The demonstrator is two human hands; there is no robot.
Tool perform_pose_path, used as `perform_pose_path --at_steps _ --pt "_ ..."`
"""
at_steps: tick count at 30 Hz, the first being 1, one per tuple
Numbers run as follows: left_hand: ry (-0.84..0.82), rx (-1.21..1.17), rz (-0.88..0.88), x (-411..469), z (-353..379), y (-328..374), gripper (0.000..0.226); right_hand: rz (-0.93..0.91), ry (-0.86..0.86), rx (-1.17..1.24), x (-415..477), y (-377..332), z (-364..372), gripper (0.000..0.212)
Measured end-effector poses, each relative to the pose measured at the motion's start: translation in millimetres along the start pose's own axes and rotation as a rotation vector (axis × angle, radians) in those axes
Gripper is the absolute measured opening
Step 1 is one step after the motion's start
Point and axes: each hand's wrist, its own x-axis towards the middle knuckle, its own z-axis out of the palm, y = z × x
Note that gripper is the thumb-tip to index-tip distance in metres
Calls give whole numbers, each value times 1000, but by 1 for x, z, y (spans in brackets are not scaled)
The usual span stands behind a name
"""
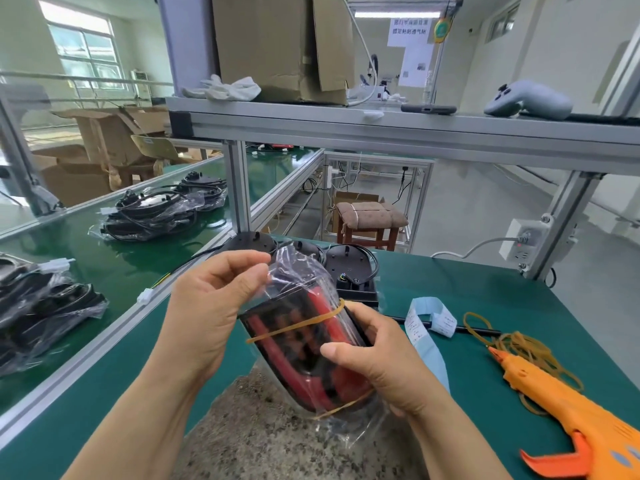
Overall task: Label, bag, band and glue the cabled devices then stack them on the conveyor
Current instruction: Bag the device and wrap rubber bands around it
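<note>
A red-and-black device in a clear plastic bag is held above the green table edge. Two yellow rubber bands cross it, one near the top and one near the bottom. My left hand pinches the bag's loose top end. My right hand grips the device's right side, fingers curled round it. Unbagged black devices with cables lie just behind. Bagged devices sit stacked on the green conveyor to the left, and more bagged devices lie at the near left.
An orange glue gun lies at the right on the green table, beside loose rubber bands and a strip of labels. An aluminium frame post stands behind; a cardboard box sits on the shelf above.
</note>
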Motion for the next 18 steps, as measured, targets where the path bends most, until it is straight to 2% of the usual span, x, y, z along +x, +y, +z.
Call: perform_pose_path --at_steps 3,5,6,7,9,12,15,18 --pt "100 114 -29 -3 -3 -6 17 31 3 213 1 5 -3 51" --pt "102 244 -107 -8 -3 -11 18 54 5 364 3 8 -7 55" --pt "63 313 -168 -12 -2 -14 26 69 14 429 4 10 -8 59" --pt "-11 360 -239 -17 1 -16 44 84 24 488 4 11 -9 62" --pt "-198 296 -344 -26 8 -22 73 77 26 560 6 11 -12 66" --pt "-349 108 -381 -29 11 -21 52 17 -19 526 7 11 -16 61" --pt "-462 260 -291 -23 5 -16 41 -17 -59 394 7 12 -23 57" --pt "-412 285 -278 -19 5 -17 37 9 -38 192 6 12 -30 73"
